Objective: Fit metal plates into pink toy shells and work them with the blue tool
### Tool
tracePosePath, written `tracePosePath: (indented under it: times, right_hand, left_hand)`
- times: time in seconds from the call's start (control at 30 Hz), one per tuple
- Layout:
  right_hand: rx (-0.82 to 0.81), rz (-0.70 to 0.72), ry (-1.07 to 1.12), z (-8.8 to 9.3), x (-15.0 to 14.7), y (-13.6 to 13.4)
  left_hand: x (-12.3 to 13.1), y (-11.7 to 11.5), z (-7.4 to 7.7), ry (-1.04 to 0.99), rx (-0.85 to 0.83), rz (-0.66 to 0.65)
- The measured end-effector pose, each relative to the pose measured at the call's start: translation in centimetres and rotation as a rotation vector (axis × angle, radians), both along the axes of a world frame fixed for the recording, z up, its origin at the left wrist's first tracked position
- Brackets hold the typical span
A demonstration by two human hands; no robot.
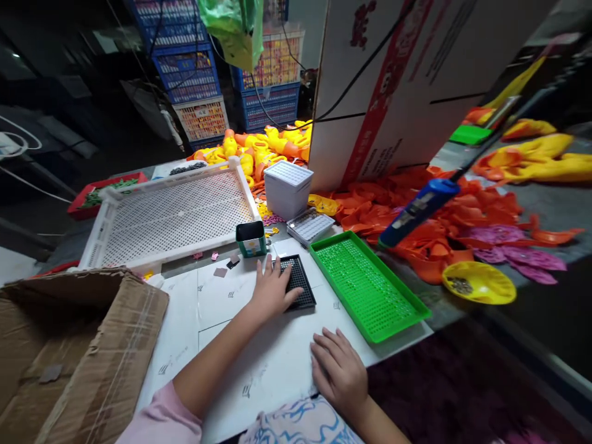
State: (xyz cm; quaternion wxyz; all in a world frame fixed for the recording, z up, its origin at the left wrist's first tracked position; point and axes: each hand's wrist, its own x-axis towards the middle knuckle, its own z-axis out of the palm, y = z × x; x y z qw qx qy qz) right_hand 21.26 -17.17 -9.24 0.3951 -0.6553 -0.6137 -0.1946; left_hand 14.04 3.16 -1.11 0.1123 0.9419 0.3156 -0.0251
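Observation:
My left hand (272,288) reaches over a small black grid tray (303,300), its fingers spread and its palm down over the left edge. Whether it presses on the tray I cannot tell. Behind the fingertips stands a dark green open tin (250,240). My right hand (340,373) lies near the front edge of the white sheet (272,351), palm down, with its fingers stretched out and nothing in them. Beyond it to the right is a long green perforated tray (370,287).
A cardboard box (124,345) stands front left, with a white perforated crate (176,216) behind it. An electric screwdriver (419,213) hangs over orange plastic parts (416,259). A yellow bowl (497,285) holds small metal pieces. White stacked trays (289,191) stand behind.

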Motion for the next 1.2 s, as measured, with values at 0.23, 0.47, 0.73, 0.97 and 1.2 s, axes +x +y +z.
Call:
tracePosePath:
  times: [0.23, 0.47, 0.73, 0.97, 1.2]
  right_hand:
    - [-0.022, -0.019, 0.008, 0.4, -0.1, 0.3]
    - [-0.041, -0.026, 0.013, 0.6, -0.1, 0.1]
    - [-0.049, -0.025, 0.042, 0.3, -0.2, 0.1]
    - [-0.045, -0.034, 0.034, 0.7, -0.2, 0.2]
    - [-0.027, -0.024, 0.005, 0.1, -0.2, 0.0]
  left_hand:
    - [-0.4, 0.8, -1.2, 0.035, -0.018, -0.025]
    - [-1.1, 1.2, -1.0, 0.025, -0.09, -0.074]
    - [-2.1, 3.8, -1.3, -0.553, 0.102, 0.083]
    - [-1.0, 9.1, -0.7, -0.753, 0.153, 0.547]
    - [-1.2, 9.8, -1.8, -0.907, 0.128, 0.544]
